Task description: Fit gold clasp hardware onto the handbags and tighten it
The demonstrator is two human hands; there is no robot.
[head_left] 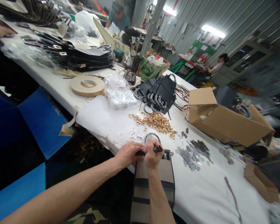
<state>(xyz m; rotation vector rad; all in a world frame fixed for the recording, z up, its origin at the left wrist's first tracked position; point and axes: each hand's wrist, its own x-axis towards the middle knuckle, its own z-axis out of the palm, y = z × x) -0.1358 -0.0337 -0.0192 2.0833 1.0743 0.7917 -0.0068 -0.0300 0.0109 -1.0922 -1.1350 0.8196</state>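
Note:
At the table's front edge lies a long dark bag piece (164, 173) with taupe panels. My left hand (130, 153) presses on its far end, fingers bent over the dark edge. Just beside it, my right hand (152, 154) is closed around a dark-tipped tool (158, 149); the rest of the tool is hidden by the fingers. A wrapped ring-shaped handle (152, 135) rises behind both hands. Small gold metal parts (157, 122) are heaped beyond the handle. To the right are scattered flat silver metal plates (191, 155).
Black handled pieces (162, 90), a plastic-wrapped bundle (121, 97) and a tape roll (87, 85) lie farther back. An open cardboard box (224, 119) stands right. Blue box flaps (45, 121) are below left. Two people sit in the background; another person's hand (0, 30) is far left.

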